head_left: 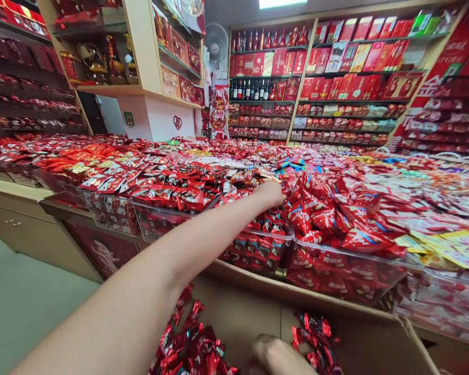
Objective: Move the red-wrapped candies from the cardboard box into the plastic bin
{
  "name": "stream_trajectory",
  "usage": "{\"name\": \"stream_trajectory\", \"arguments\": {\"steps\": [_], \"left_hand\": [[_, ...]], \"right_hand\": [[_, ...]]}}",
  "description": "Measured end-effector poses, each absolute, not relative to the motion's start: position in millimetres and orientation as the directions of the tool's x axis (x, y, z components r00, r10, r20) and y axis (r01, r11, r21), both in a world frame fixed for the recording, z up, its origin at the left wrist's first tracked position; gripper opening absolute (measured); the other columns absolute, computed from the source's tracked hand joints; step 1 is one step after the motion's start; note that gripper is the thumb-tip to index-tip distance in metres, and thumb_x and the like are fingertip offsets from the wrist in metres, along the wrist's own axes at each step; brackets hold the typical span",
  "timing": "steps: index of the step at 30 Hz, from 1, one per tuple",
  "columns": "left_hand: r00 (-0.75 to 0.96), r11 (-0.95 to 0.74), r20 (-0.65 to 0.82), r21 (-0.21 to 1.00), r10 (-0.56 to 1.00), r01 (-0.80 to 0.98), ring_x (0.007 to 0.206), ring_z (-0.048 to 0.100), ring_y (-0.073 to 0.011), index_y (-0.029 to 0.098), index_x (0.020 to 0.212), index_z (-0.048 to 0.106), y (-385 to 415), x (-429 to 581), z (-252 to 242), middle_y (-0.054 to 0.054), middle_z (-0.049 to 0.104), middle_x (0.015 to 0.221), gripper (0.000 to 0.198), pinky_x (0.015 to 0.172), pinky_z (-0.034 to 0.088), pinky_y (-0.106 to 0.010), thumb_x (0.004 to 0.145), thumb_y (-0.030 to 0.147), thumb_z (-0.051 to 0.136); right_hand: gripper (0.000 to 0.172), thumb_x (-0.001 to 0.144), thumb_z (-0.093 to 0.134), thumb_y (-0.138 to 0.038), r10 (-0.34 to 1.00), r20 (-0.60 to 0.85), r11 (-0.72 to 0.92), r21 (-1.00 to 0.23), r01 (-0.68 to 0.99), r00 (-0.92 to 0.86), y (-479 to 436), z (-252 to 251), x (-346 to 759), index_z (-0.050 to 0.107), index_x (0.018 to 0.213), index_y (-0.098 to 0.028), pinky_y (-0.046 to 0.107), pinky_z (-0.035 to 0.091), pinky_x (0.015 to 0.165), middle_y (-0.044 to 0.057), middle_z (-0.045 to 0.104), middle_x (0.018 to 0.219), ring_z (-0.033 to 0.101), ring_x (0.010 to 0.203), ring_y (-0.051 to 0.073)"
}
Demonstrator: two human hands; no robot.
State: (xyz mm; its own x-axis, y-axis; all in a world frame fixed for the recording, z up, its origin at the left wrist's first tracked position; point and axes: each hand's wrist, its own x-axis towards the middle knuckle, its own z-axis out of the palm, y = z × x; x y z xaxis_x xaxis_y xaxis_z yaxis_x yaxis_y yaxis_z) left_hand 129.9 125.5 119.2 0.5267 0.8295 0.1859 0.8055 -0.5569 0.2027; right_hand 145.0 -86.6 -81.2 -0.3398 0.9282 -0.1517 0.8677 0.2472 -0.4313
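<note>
My left hand (270, 194) reaches across to a clear plastic bin (254, 232) of small red-wrapped candies (271, 221). It is bent down over the candies, and its fingers are hidden from me. Lower down, my right hand (279, 357) is inside an open cardboard box (234, 299), smeared by motion, so its fingers do not show clearly. Loose red twist-wrapped candies (197, 344) lie in the box to the left of that hand. A smaller heap of shiny red candies (316, 338) lies to its right.
Beside the reached-into bin stands a bin of red pillow-shaped packets (324, 213). More bins of red packets (175, 190) line the counter to the left. Yellow packets (445, 245) are at the right. Shelves (310, 73) with bottles and boxes stand behind.
</note>
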Motion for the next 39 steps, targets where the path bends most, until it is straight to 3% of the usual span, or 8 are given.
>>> {"name": "stream_trajectory", "arguments": {"steps": [2, 7, 12, 19, 23, 26, 32, 39], "left_hand": [[0.554, -0.596, 0.227, 0.209, 0.801, 0.776, 0.090, 0.052, -0.0239, 0.012, 0.086, 0.057, 112.5, 122.5, 124.6, -0.012, 0.057, 0.091, 0.029, 0.076, 0.039, -0.036, 0.076, 0.035, 0.043], [0.668, -0.841, 0.563, 0.096, 0.487, 0.533, 0.079, 0.052, -0.0165, 0.014, 0.080, 0.055, 62.6, 67.7, 121.5, -0.005, 0.054, 0.077, 0.018, 0.071, 0.040, -0.030, 0.077, 0.027, 0.043], [0.821, -0.942, 0.485, 0.018, 0.300, 0.334, 0.076, 0.049, -0.0134, 0.014, 0.080, 0.055, 23.8, -0.5, 82.6, -0.004, 0.053, 0.077, 0.017, 0.068, 0.040, -0.026, 0.078, 0.025, 0.042], [0.873, -0.957, 0.407, 0.218, 0.269, 0.193, 0.075, 0.049, -0.0110, 0.013, 0.086, 0.056, 34.0, -18.1, 38.6, -0.004, 0.056, 0.079, 0.017, 0.070, 0.040, -0.023, 0.077, 0.018, 0.043], [0.870, -0.962, 0.431, 0.228, 0.239, 0.152, 0.078, 0.050, -0.0120, 0.012, 0.089, 0.056, 36.9, -19.5, 35.2, -0.005, 0.057, 0.083, 0.020, 0.073, 0.040, -0.023, 0.077, 0.015, 0.040], [0.864, -0.965, 0.461, 0.243, 0.203, 0.097, 0.079, 0.050, -0.0125, 0.012, 0.090, 0.056, 31.9, -21.0, 37.8, -0.006, 0.058, 0.082, 0.022, 0.074, 0.040, -0.023, 0.078, 0.017, 0.039], [0.944, -0.868, 0.244, 0.490, 0.222, 0.078, 0.064, 0.052, -0.0096, 0.014, 0.097, 0.054, 16.0, -20.1, 45.7, -0.003, 0.059, 0.075, 0.029, 0.058, 0.041, -0.018, 0.073, 0.031, 0.052], [0.910, -0.779, 0.245, 0.615, 0.335, 0.121, 0.072, 0.052, -0.0093, 0.015, 0.087, 0.060, 13.7, -19.0, 46.3, -0.003, 0.060, 0.077, 0.016, 0.068, 0.040, -0.018, 0.075, 0.017, 0.049]], "right_hand": [[0.017, 0.073, 0.041, -0.017, 0.899, -0.129, 0.338, -0.403, 0.850, -0.419, -86.8, -74.3, 155.3, 0.057, 0.072, -0.019, 0.021, 0.033, 0.054, 0.003, 0.062, 0.074, 0.053, 0.064, 0.012], [0.020, 0.073, 0.038, -0.016, 0.886, -0.251, 0.254, -0.442, 0.860, -0.390, -75.7, -84.3, 180.8, 0.058, 0.078, -0.017, 0.024, 0.034, 0.064, 0.009, 0.062, 0.083, 0.054, 0.079, 0.018], [0.017, 0.064, 0.051, -0.023, 0.813, -0.433, 0.202, -0.415, 0.887, -0.388, -80.9, -109.6, 177.1, 0.060, 0.077, -0.018, 0.026, 0.034, 0.054, 0.008, 0.064, 0.076, 0.056, 0.068, 0.021], [0.015, 0.051, 0.056, -0.015, 0.756, -0.535, 0.204, -0.354, 0.913, -0.376, -97.4, -124.9, 140.8, 0.062, 0.065, -0.017, 0.025, 0.031, 0.047, 0.007, 0.063, 0.068, 0.056, 0.061, 0.019], [0.013, 0.059, 0.051, -0.016, 0.794, -0.447, 0.233, -0.401, 0.886, -0.411, -89.9, -107.9, 131.9, 0.058, 0.069, -0.019, 0.022, 0.034, 0.049, 0.003, 0.062, 0.070, 0.054, 0.061, 0.015], [0.008, 0.071, 0.042, -0.020, 0.889, -0.250, 0.191, -0.561, 0.805, -0.385, -78.8, -77.6, 130.0, 0.049, 0.075, -0.019, 0.020, 0.034, 0.050, 0.000, 0.057, 0.067, 0.048, 0.059, 0.012], [0.004, 0.075, 0.044, -0.023, 0.962, 0.043, 0.176, -0.852, 0.494, -0.269, -72.3, -22.2, 130.6, 0.046, 0.077, -0.019, 0.021, 0.037, 0.053, -0.001, 0.050, 0.067, 0.043, 0.058, 0.011], [0.015, 0.067, 0.059, -0.024, 0.994, 0.100, 0.102, -0.994, 0.037, -0.033, -73.0, -17.3, 132.6, 0.054, 0.081, -0.022, 0.023, 0.044, 0.067, 0.001, 0.056, 0.076, 0.053, 0.074, 0.013]]}}
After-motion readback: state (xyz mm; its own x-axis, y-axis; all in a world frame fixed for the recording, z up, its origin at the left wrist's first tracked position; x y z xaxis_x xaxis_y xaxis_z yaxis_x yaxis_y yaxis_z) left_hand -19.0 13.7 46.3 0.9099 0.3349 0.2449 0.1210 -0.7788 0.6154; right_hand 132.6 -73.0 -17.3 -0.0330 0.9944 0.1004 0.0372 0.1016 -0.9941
